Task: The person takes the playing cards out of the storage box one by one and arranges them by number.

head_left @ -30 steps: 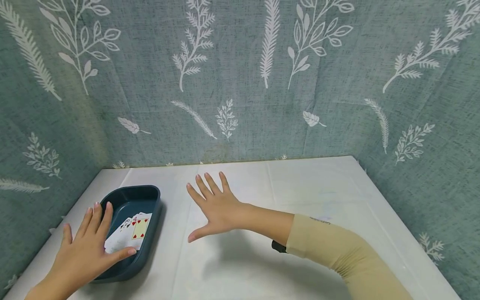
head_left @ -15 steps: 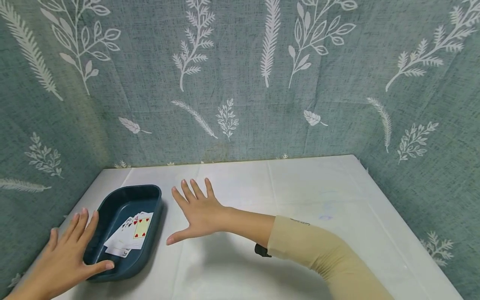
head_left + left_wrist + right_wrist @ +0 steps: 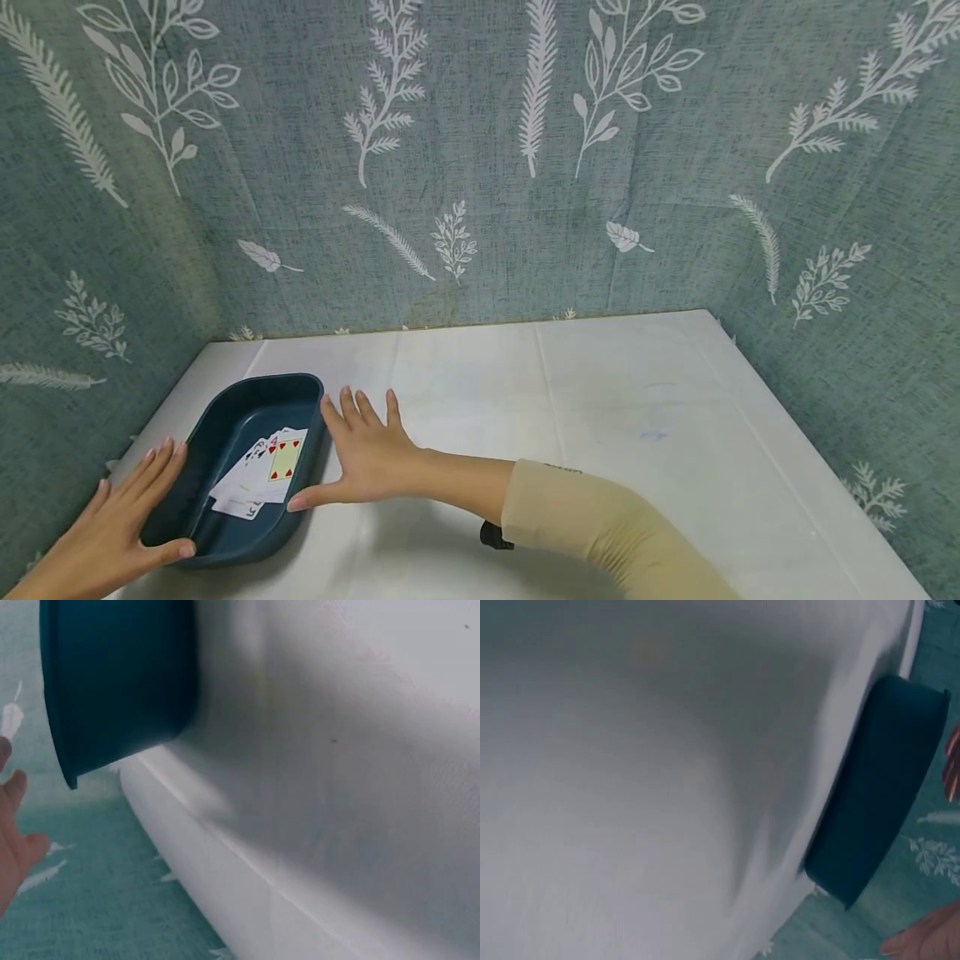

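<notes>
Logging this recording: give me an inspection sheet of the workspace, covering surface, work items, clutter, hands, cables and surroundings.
Surface: white-covered table, faintly creased and marked.
Work items: dark blue tray at the table's left, holding overlapping playing cards, red hearts showing.
Clutter: nothing seen.
Hands: left hand by the tray's left side, right hand by its right; fingers extended, neither gripping; whether they touch the tray is unclear.
Cables: nothing seen.
Surroundings: grey-green fabric with white leaf prints; beige sleeve on the right arm, small black object at its cuff.
</notes>
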The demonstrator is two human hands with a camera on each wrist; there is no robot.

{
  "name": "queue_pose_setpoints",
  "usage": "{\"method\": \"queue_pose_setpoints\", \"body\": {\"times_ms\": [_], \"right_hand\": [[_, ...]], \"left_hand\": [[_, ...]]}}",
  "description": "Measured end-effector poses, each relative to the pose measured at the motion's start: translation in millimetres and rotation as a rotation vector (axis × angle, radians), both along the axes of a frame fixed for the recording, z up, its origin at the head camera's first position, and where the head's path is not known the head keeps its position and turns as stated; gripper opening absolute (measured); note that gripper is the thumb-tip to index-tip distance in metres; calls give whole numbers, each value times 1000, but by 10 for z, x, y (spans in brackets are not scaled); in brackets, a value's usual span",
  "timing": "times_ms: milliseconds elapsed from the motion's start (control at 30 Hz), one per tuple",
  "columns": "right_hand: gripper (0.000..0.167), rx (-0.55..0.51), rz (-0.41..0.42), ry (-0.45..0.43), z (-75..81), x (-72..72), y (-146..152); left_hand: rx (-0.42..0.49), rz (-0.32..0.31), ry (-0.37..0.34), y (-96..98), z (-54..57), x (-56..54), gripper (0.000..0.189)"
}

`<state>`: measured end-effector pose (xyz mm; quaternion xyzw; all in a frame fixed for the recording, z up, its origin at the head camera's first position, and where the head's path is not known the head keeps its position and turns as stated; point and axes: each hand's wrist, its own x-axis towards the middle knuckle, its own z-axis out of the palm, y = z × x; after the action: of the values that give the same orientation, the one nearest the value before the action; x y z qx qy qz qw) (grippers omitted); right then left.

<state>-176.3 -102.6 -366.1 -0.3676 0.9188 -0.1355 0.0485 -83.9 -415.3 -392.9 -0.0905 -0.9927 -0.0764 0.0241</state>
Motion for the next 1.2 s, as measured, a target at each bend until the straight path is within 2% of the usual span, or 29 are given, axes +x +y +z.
{"method": "queue_pose_setpoints", "body": {"times_ms": [200, 467, 700, 833, 967, 1100, 1167, 1200], "right_hand": [[112, -63, -46, -119, -102, 35, -141], [112, -112, -128, -278, -165, 16, -307], [117, -219, -103, -371, -233, -7, -378], [116, -293, -75, -449, -292, -17, -390], [112, -346, -44, -465, -339, -14, -417], [109, -359, -26, -430, -373, 1, -462], [108, -371, -32, -439, -392, 16, -481], [108, -385, -38, -454, -403, 25, -488]], "left_hand": [[79, 6, -21, -76, -71, -29, 114], [198, -38, -20, -193, -161, -31, 110], [223, 12, -42, -330, -183, -31, 108], [277, 15, -85, -393, -231, -7, 104], [325, 6, -93, -424, -311, 27, 101], [404, -17, -102, -440, -364, 24, 98], [414, 6, -153, -451, -376, 11, 95], [416, 23, -202, -450, -368, -3, 93]]}}
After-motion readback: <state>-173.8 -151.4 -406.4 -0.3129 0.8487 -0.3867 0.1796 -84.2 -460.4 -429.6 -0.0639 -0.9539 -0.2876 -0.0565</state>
